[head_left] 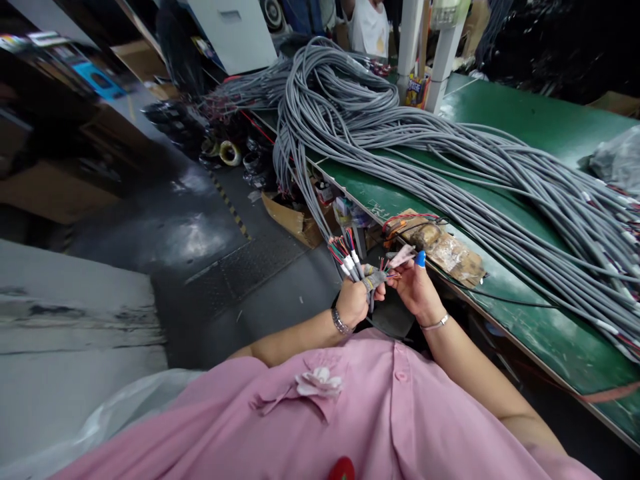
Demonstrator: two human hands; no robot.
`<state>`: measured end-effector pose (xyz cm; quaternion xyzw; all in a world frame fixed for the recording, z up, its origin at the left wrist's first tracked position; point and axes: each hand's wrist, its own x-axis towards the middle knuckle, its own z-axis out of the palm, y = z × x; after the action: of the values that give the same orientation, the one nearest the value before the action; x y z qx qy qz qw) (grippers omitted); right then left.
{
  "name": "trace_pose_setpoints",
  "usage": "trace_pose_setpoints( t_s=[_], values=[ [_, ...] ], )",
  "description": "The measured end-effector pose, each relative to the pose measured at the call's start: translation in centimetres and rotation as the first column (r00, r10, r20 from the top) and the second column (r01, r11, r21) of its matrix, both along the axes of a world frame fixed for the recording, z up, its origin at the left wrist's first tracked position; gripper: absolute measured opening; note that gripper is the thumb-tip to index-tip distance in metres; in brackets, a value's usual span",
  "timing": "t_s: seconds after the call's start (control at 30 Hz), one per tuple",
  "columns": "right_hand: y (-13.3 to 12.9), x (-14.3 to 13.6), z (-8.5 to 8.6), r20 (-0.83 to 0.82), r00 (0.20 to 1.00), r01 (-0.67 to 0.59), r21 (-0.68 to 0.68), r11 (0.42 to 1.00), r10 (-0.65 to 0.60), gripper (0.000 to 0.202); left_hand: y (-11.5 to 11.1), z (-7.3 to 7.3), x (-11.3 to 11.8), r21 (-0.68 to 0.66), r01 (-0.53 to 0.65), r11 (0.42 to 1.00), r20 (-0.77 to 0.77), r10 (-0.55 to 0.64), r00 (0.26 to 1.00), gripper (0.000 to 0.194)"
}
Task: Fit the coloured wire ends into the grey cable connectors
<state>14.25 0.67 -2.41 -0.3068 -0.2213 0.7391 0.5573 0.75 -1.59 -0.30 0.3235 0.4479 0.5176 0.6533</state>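
The left hand (352,301) was closed around a small bundle of grey cable ends (356,267), whose white bands and bared coloured wires (340,249) projected above the fist; this low grip on the jackets presumably kept the fine conductors exposed and level with one another. The right hand (418,287) lay close beside it, palm turned inward, its fingers at a second spray of thin wires (391,274); whether they pinched these or merely touched them could not be told, though a blue cover (421,258) stood upright on one digit, apart from the wires, probably as protection against sharp strands. The two hands were near together in front of the pink shirt (373,407), an arrangement that likely gave short reach and a good view. The held cables trailed up and away to the edge of the green tabletop (530,123), where the long grey cables (425,173) lay looped at the far end and stretched lengthwise, probably to limit tangling; a tape-wrapped piece of cardboard (459,259) rested near the edge, beside them; an open carton (293,221) stood below, and a person in a white top (369,30) was beyond the table.
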Motion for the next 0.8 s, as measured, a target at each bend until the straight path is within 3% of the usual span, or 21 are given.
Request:
trace_pose_setpoints(
  t_s=[0.17,0.4,0.57,0.67,0.8],
  values=[
    [-0.9,1.6,0.0,0.182,0.951,-0.251,-0.027,0.968,0.251,0.043,-0.6,-0.7,-0.7,-0.012,0.019,1.0,-0.019,-0.019,1.0,0.029],
    [-0.9,1.1,1.5,0.466,0.862,-0.264,0.075,0.962,0.2,0.024,-1.2,-2.0,-1.6,-0.018,0.134,0.991,-0.1,-0.135,0.986,0.029],
    [-1.4,0.6,2.2,0.506,0.8,-0.461,0.177,0.87,0.321,0.022,-1.2,-2.4,-2.0,-0.089,0.354,0.931,-0.206,-0.365,0.908,0.025],
    [-1.8,0.7,2.4,0.549,0.797,-0.429,0.225,0.875,0.25,0.022,-1.0,-2.3,-2.0,-0.087,0.347,0.934,-0.197,-0.357,0.913,0.025],
    [-2.4,1.3,1.7,0.527,0.844,-0.286,0.275,0.918,0.105,0.025,-0.7,-1.8,-1.9,-0.072,0.212,0.975,-0.134,-0.22,0.966,0.031]
  ],
)
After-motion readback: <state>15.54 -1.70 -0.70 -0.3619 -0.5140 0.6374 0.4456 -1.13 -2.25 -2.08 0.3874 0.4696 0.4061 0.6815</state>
